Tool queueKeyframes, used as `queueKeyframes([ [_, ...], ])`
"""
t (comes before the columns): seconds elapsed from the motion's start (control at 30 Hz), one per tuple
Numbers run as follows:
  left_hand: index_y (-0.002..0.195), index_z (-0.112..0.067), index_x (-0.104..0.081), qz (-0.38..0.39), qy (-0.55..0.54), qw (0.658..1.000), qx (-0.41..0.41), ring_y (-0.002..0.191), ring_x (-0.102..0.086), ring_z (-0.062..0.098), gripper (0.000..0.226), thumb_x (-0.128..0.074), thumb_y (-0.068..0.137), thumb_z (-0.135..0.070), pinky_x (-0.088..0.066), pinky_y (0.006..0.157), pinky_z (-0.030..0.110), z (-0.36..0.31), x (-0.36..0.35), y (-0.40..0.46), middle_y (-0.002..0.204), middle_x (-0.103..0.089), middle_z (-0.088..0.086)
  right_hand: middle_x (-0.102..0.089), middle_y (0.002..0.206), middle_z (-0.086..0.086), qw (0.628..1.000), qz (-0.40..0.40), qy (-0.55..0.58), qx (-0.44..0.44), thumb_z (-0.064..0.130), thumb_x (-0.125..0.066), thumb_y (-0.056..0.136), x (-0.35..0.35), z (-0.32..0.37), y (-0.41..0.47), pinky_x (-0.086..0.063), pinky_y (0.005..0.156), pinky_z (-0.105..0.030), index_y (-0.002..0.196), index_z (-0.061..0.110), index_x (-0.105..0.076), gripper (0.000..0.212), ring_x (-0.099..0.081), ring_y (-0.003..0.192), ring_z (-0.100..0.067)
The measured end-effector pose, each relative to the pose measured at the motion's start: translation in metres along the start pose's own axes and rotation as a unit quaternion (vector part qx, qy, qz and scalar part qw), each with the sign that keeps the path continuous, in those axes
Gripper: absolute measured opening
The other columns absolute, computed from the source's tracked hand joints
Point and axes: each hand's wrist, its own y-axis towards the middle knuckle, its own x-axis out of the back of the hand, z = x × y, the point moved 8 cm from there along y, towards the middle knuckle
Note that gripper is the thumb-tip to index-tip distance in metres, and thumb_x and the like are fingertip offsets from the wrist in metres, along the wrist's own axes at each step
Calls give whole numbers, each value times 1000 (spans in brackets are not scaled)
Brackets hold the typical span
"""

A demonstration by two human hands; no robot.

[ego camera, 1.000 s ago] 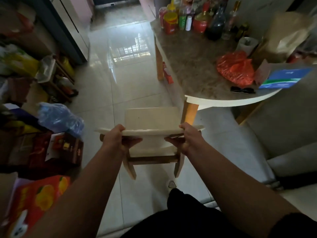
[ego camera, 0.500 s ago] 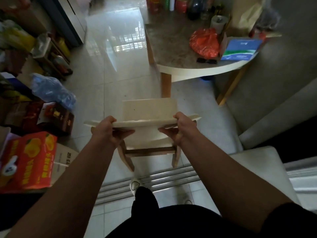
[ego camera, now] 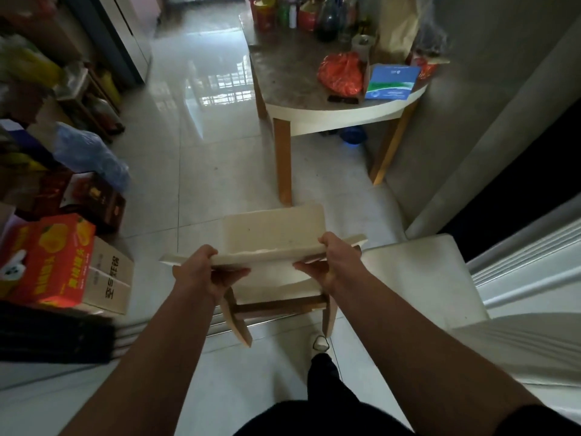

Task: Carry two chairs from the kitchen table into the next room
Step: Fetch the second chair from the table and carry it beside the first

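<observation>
Head view: left hand (ego camera: pixel 201 272) and right hand (ego camera: pixel 336 262) are clamping their fingers on the cream chair (ego camera: pixel 273 243) backrest, holding it off the floor at lower centre, below the table (ego camera: pixel 314 118).

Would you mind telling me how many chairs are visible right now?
2: one cream wooden chair held off the floor by the left hand and right hand; one white cushioned chair at the right. Others may be hidden.
</observation>
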Motion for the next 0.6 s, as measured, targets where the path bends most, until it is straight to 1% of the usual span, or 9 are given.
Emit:
queueKeyframes([
  [0.07, 124, 4, -48, -1, 0, 1000, -2, 94, -67, 47, 36, -59, 91, -7, -61, 56, 53, 16, 19, -21, 117, -58, 31, -56, 103, -23, 999, 35, -14, -9, 9, -59, 95, 15, -18, -17, -64, 58, -57, 111, 1, -49, 20, -65, 83, -38],
  [0.1, 121, 4, -47, -10, -9, 1000, -2, 95, -66, 48, 34, -60, 91, -7, -61, 56, 54, 23, 28, -31, 115, -58, 31, -58, 98, -23, 999, 40, -17, -16, 10, -59, 96, 23, -26, -23, -64, 58, -56, 103, 1, -52, 13, -64, 81, -37],
  [0.17, 109, 2, -46, -13, -18, 1000, 5, 94, -65, 48, 23, -60, 93, -7, -61, 53, 56, 39, 40, -52, 109, -56, 30, -58, 97, -23, 999, 37, -20, -25, 11, -59, 96, 43, -42, -32, -65, 56, -53, 98, 1, -54, 11, -64, 85, -39],
  [0.23, 98, -1, -45, -16, -19, 1000, 1, 91, -65, 45, 15, -59, 95, -6, -61, 51, 58, 55, 49, -68, 106, -56, 27, -57, 104, -24, 998, 39, -28, -29, 12, -59, 96, 60, -55, -38, -65, 54, -50, 100, 2, -53, 13, -63, 92, -40],
  [0.33, 98, 0, -46, -17, -31, 999, 13, 92, -64, 44, 14, -57, 97, -8, -61, 49, 56, 80, 61, -79, 105, -57, 25, -58, 116, -27, 999, 34, -26, -29, 11, -60, 95, 81, -69, -38, -65, 56, -50, 111, 1, -51, 21, -64, 100, -42],
  [0.4, 105, 2, -48, -15, -44, 999, 19, 95, -64, 43, 17, -57, 97, -9, -62, 50, 54, 97, 69, -79, 107, -58, 25, -58, 121, -29, 999, 29, -27, -21, 9, -61, 96, 92, -73, -37, -65, 57, -54, 121, 3, -47, 30, -66, 101, -44],
  [0.5, 127, 7, -50, -28, -53, 998, 31, 108, -63, 47, 37, -59, 95, -10, -63, 61, 55, 126, 81, -77, 120, -59, 28, -58, 130, -32, 999, 17, -37, -16, 7, -59, 97, 110, -79, -33, -64, 60, -58, 139, 3, -40, 46, -66, 108, -48],
  [0.53, 130, 7, -50, -31, -57, 997, 29, 111, -63, 48, 40, -59, 96, -10, -63, 61, 56, 132, 83, -77, 122, -59, 29, -59, 132, -33, 999, 13, -43, -14, 6, -59, 96, 116, -79, -31, -64, 60, -58, 141, 3, -38, 49, -67, 108, -49],
  [0.6, 125, 6, -51, -44, -66, 996, 28, 110, -63, 48, 33, -60, 96, -9, -63, 56, 54, 147, 85, -77, 118, -60, 28, -61, 130, -32, 998, 11, -54, -24, 6, -59, 97, 130, -82, -28, -64, 60, -57, 136, 3, -43, 42, -69, 104, -47],
])
